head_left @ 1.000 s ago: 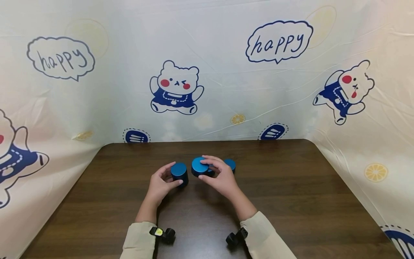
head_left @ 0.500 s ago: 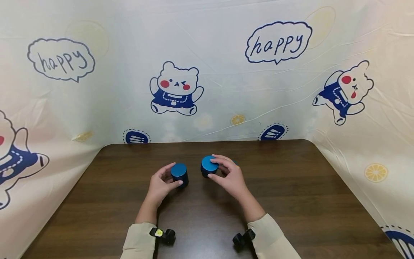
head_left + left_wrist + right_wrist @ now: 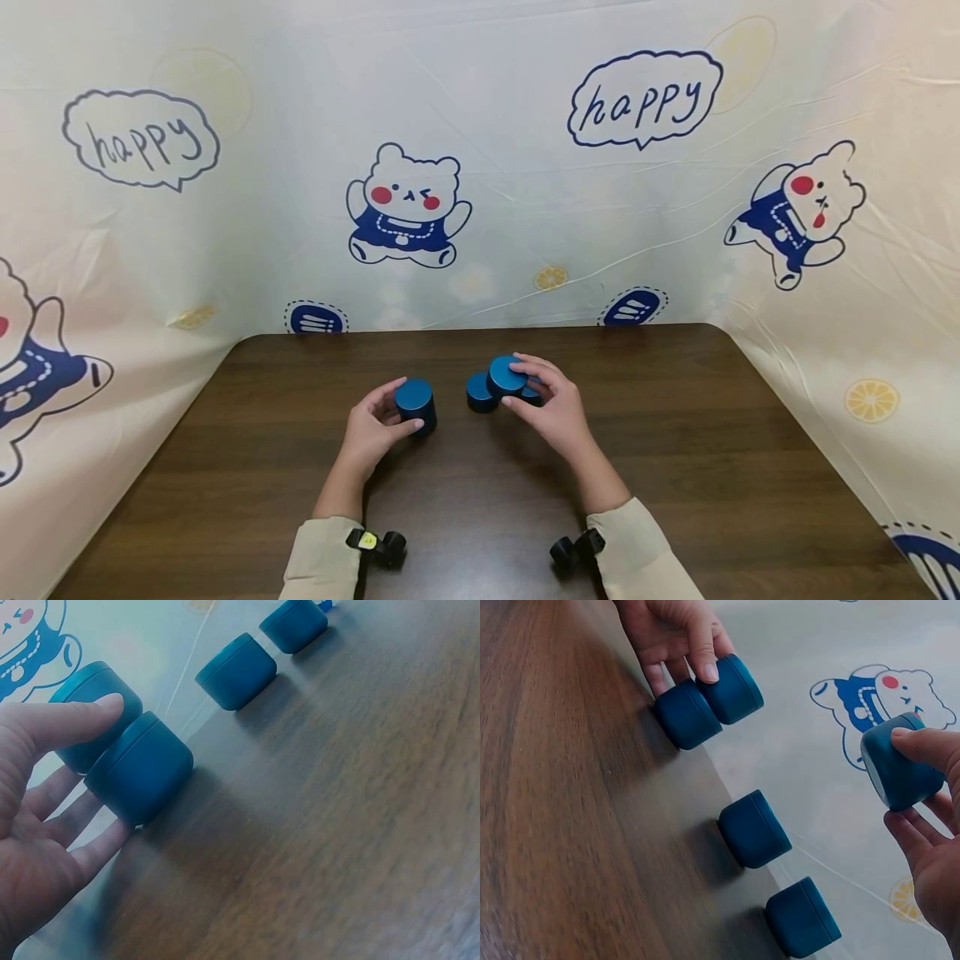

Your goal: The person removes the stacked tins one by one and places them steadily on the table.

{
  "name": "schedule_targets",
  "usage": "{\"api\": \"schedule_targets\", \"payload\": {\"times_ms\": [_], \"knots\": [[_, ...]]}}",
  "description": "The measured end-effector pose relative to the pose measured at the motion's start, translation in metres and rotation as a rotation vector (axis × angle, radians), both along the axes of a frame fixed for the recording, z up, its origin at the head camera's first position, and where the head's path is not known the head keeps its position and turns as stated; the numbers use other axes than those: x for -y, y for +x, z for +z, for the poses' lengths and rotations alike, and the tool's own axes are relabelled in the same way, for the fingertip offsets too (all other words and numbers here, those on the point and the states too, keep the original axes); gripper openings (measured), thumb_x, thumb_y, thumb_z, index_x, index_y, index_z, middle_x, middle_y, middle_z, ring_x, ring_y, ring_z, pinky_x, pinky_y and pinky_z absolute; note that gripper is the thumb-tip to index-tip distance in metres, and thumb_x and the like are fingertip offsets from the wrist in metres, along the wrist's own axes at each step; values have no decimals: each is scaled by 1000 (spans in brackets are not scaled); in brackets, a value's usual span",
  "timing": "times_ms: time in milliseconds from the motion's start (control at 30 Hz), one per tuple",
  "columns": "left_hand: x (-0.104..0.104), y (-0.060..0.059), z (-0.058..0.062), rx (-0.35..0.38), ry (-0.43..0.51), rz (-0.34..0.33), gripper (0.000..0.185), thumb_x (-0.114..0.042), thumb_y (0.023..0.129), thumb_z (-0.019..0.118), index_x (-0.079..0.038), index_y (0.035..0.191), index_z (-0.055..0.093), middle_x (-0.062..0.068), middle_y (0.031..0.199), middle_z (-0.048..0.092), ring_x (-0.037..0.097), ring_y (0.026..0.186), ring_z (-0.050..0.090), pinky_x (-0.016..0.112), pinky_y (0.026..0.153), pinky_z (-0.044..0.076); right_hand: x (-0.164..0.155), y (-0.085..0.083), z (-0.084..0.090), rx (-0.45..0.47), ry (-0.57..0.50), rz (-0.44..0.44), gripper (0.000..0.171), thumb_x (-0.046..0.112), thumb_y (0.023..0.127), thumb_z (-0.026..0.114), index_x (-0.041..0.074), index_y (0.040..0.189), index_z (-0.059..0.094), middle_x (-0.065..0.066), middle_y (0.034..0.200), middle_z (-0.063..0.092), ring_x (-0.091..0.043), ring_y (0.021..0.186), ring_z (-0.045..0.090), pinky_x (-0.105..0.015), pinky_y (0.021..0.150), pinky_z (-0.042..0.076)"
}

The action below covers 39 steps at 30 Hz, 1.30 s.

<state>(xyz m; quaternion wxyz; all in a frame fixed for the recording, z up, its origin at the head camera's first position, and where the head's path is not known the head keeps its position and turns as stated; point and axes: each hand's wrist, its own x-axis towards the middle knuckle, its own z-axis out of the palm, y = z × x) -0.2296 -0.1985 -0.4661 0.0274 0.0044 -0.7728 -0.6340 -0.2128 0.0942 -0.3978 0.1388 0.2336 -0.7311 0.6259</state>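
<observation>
My left hand (image 3: 367, 429) holds the upper tin (image 3: 97, 731) of two short round blue tins stacked one on the other. Thumb and fingers lie on opposite sides of it, and the lower tin (image 3: 142, 772) stands on the table. With thumb and fingertips, my right hand (image 3: 564, 408) pinches another blue tin (image 3: 507, 377) in the air. Beneath and behind that raised tin stand two more, a left tin (image 3: 480, 394) and a right tin (image 3: 802, 919). The right wrist view shows a gap between these two. In the head view the raised tin and right hand partly cover them.
The brown wooden table (image 3: 480, 500) has its far edge just beyond the tins. A pale printed cloth (image 3: 510, 167) hangs behind and along both sides. Each sleeve carries a small black camera at the wrist, such as the left one (image 3: 378, 546).
My right hand has moved to the right with its raised tin, passing over the tins on the table. The left standing tin now shows beside it. My left hand has stayed in place.
</observation>
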Motion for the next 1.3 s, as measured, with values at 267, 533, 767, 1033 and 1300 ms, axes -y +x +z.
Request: {"api": "schedule_targets", "payload": {"times_ms": [267, 533, 767, 1033, 1300], "knots": [[-1, 0, 0, 9, 9, -1, 72, -2, 75, 83, -12, 139, 52, 14, 134, 53, 29, 125, 49, 44, 103, 43, -7, 0, 1, 14, -12, -31, 39, -9, 79, 75, -10, 116, 63, -25, 133, 54, -39, 124, 52, -52, 99, 44], [-1, -1, -1, 3, 0, -3, 71, -3, 75, 84, -14, 138, 53, 14, 134, 53, 29, 125, 49, 44, 103, 44, -13, 0, 1, 14, -24, -57, 40, -10, 79, 75, -9, 117, 64, -24, 133, 55, -37, 121, 54, -45, 99, 46], [0, 0, 0, 4, -1, -6, 71, -3, 75, 84, -14, 139, 53, 15, 135, 53, 30, 126, 49, 44, 103, 43, -18, -1, 1, 24, -24, -84, 40, -9, 79, 76, -9, 117, 64, -23, 133, 55, -36, 120, 55, -39, 98, 48], [0, 0, 0, 1, -7, -1, 71, -3, 75, 84, -14, 139, 53, 15, 134, 54, 30, 125, 49, 44, 103, 43, -23, -1, 1, 45, -26, -111, 39, -8, 79, 76, -8, 117, 65, -22, 134, 56, -33, 122, 55, -37, 99, 47], [0, 0, 0, 3, -13, -2, 70, -4, 75, 84, -14, 138, 54, 15, 135, 53, 31, 126, 48, 44, 104, 43, -26, -1, 3, 49, -24, -123, 39, -8, 79, 76, -8, 117, 64, -22, 134, 55, -34, 122, 55, -38, 100, 47]]}}
